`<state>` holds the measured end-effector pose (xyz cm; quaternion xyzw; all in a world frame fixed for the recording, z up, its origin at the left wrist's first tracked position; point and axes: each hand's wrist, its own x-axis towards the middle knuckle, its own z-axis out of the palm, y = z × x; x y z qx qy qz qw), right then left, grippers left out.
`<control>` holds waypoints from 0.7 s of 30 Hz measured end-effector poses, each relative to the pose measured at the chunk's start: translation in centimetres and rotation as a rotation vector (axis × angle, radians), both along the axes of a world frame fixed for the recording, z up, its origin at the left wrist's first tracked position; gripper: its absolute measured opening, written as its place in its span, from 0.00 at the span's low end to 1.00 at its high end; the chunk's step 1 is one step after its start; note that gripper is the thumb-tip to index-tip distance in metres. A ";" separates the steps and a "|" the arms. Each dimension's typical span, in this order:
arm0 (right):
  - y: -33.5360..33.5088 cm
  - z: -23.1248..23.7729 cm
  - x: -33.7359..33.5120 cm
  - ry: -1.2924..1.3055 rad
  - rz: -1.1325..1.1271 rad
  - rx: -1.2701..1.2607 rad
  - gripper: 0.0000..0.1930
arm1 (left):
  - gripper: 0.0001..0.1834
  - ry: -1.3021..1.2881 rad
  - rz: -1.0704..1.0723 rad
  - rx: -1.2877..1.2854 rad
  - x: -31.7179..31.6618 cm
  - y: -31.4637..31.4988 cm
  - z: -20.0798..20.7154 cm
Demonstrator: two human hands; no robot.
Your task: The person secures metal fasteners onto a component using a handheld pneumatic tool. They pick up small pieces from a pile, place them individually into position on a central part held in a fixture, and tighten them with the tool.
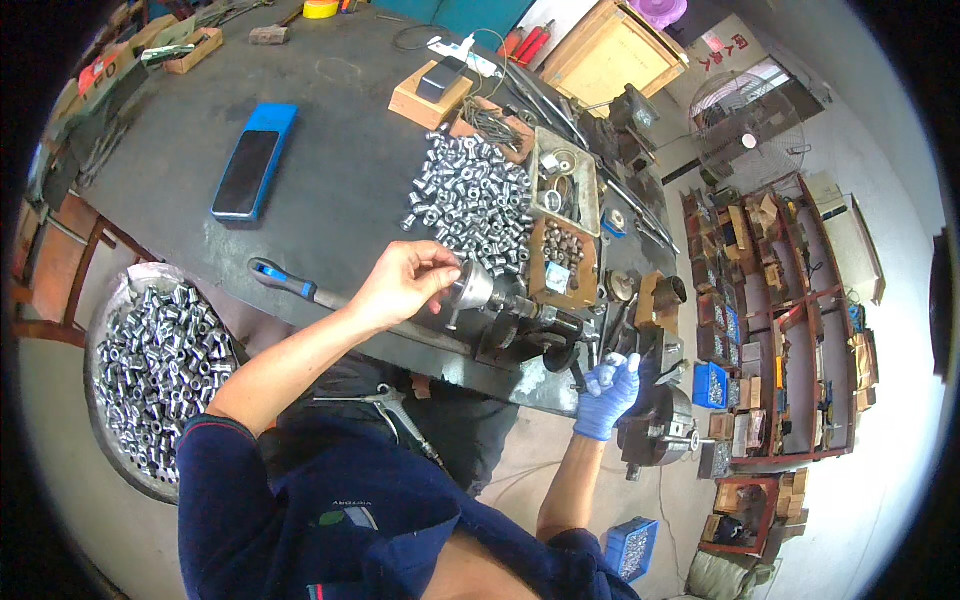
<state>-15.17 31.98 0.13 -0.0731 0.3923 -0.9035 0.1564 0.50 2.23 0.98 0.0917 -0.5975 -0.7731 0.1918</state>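
My bare left hand is at the face of a round metal chuck on a small bench machine. Its thumb and fingers are pinched together there; whatever they hold is too small or hidden to name. My right hand, in a blue glove, is curled closed at the machine's other end, beside a dark lever. Its fingers hide what is inside them. Behind the chuck lies a big heap of small silvery metal fittings. A cardboard box of darker small parts stands right of the heap.
On the dark bench lie a blue box with a phone and a tool with a blue-black handle. A round basin of similar fittings stands at lower left. An air gun hangs before me. Shelves line the right.
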 end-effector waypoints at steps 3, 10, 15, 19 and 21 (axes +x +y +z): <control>0.1 0.9 -1.7 0.090 0.015 0.026 0.21 | 0.06 0.086 -0.001 -0.053 0.1 0.1 0.0; -3.4 1.2 -9.0 -0.032 0.185 -0.105 0.23 | 0.04 0.089 0.042 -0.087 0.0 0.0 -0.6; -4.1 -4.2 -12.8 -0.051 0.282 -0.055 0.17 | 0.06 0.070 -0.007 -0.055 -0.5 -0.1 -0.5; -6.5 -6.0 -7.9 -0.145 -0.149 0.163 0.17 | 0.06 0.043 -0.058 -0.019 -0.5 -0.5 -0.8; -6.3 -5.6 -4.9 -0.196 -0.226 0.208 0.17 | 0.05 0.076 -0.082 0.018 -0.5 -0.6 -1.0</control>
